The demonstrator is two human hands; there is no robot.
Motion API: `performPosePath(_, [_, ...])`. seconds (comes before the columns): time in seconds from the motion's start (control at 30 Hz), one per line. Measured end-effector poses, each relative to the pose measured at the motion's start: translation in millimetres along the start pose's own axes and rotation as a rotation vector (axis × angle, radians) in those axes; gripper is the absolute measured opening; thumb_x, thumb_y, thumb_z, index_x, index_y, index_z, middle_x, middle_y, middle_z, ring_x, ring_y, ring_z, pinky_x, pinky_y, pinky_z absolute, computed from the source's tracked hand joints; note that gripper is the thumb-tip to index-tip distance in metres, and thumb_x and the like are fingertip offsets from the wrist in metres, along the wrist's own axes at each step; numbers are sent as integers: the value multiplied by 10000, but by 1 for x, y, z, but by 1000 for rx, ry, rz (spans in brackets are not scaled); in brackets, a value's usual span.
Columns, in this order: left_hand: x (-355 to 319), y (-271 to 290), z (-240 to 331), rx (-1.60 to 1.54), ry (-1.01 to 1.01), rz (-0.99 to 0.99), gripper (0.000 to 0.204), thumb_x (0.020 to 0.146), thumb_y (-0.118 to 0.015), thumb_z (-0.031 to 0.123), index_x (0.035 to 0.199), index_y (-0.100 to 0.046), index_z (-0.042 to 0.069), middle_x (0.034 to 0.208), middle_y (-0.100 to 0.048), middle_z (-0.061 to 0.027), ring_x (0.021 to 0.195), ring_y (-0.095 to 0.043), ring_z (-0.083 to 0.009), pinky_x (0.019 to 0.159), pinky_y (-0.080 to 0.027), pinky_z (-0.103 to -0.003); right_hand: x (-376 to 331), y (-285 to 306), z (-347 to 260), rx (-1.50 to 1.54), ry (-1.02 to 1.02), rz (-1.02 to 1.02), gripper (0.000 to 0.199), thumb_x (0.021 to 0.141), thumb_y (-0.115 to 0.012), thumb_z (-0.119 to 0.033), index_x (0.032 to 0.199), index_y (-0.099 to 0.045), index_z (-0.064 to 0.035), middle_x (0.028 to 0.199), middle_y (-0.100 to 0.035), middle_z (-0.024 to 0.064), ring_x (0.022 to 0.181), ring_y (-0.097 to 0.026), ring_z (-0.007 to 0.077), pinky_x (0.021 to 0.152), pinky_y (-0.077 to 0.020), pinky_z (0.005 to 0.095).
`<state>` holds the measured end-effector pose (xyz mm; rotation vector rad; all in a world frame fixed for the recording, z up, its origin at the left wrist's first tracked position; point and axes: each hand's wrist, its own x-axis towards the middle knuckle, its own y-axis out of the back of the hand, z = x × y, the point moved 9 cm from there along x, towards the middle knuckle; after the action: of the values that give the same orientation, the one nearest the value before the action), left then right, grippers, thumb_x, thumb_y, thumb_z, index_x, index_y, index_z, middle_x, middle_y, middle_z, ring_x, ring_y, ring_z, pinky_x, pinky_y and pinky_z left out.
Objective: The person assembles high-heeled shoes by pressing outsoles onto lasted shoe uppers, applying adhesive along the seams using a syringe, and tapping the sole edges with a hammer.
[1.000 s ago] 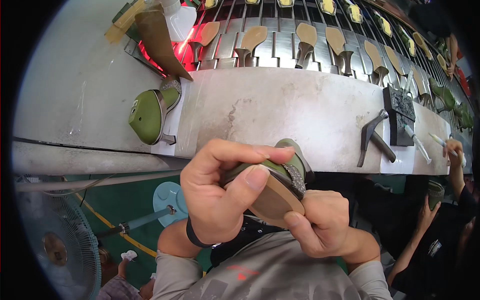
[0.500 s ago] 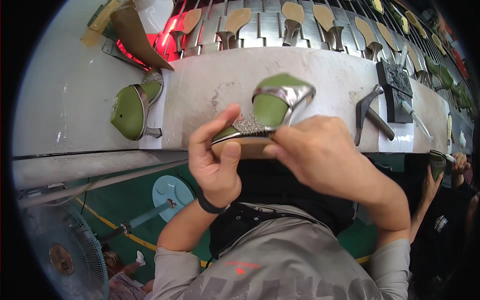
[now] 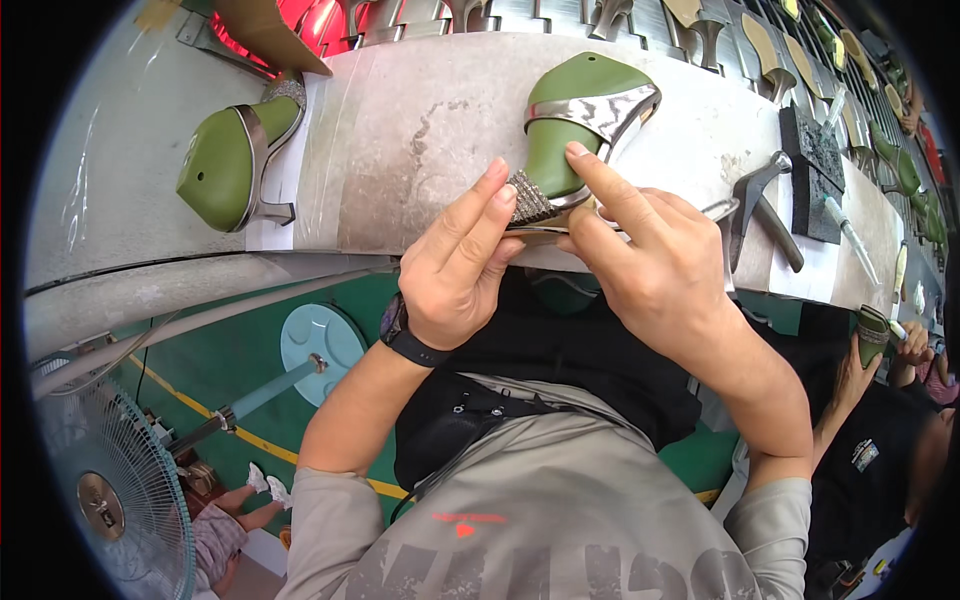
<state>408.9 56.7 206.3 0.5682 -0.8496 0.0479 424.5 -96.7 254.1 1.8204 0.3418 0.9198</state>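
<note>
Left hand (image 3: 445, 280) grips the green shoe (image 3: 556, 152) at its glittery band, fingers nearly straight; right hand (image 3: 660, 260) holds its side — index finger extended onto the green surface. The shoe is at the bench (image 3: 430, 130) edge — between a second green shoe (image 3: 218, 165) at left and a hammer (image 3: 776, 228) at right.
</note>
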Motion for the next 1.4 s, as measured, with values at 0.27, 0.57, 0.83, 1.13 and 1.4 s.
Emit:
performPosePath(0.27, [8, 0, 12, 68, -65, -20, 430, 873, -768, -58, 1297, -705, -25, 1328, -693, -262, 1122, -739, -383, 909, -624, -393, 5, 3, 4, 74, -63, -15, 228, 779, -854, -124, 852, -662, -24, 1327, -686, 172, 723, -715, 270, 656, -575, 379])
performPosePath(0.57, [31, -8, -7, -396, 437, -187, 296, 935, -673, -26, 1221, -748, -27, 1381, -683, -235, 1346, -631, -323, 1088, -506, -383, 2, 8, 30, 119, -35, -124, 188, 795, -847, -124, 862, -689, -47, 1408, -655, 156, 716, -709, 285, 643, -570, 393])
performPosePath(0.83, [34, -20, -6, -366, 490, -199, 238, 901, -699, -47, 1126, -772, -14, 1387, -677, -226, 1339, -629, -349, 1060, -530, -394, 7, 11, 37, 155, 29, -111, 227, 835, -823, -234, 886, -735, -31, 1290, -696, 209, 661, -726, 305, 639, -591, 398])
performPosePath(1.13, [50, -32, 4, -88, 489, -159, 290, 790, -829, 47, 1025, -671, -13, 1329, -679, -246, 1156, -682, -389, 987, -533, -442, 7, 9, 41, 110, -12, -91, 241, 798, -846, -236, 780, -689, -53, 1295, -730, 140, 749, -719, 289, 705, -574, 386])
performPosePath(1.4, [45, 26, -24, 3, 825, -319, 633, 771, -888, 5, 1329, -593, 56, 1013, -525, -7, 874, -543, -110, 847, -517, -257, 2, 1, 32, 209, -147, -95, 187, 851, -834, -156, 824, -701, -26, 1298, -725, 183, 810, -751, 276, 749, -591, 358])
